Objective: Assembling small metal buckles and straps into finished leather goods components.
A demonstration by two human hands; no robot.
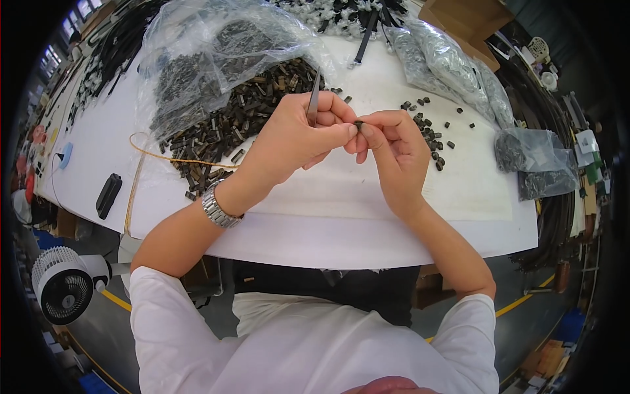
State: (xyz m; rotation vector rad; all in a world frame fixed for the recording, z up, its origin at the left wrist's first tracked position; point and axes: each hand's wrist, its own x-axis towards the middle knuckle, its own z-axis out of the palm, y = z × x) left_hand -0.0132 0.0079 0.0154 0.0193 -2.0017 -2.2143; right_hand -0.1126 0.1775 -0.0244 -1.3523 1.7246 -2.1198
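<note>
My left hand [289, 134] is closed, with metal tweezers [314, 98] tucked in it, tips pointing away from me. Its thumb and forefinger also meet at a small dark piece [358, 123]. My right hand [399, 151] pinches that same piece from the other side, fingers curled. The fingertips partly cover the piece, so its exact shape is hard to make out. Left of my hands spreads a big heap of small dark brown and black clip-like pieces [216, 131]. Just beyond my right hand lies a looser scatter of short dark pieces [430, 131].
A clear plastic bag [197, 52] drapes over the heap. More filled bags [446, 59] lie at the far right, near a cardboard box [469, 23]. Black straps [369, 36] lie at the back. A yellow cord [187, 159] and a black case [109, 196] are left; a fan [62, 289] stands beside the table.
</note>
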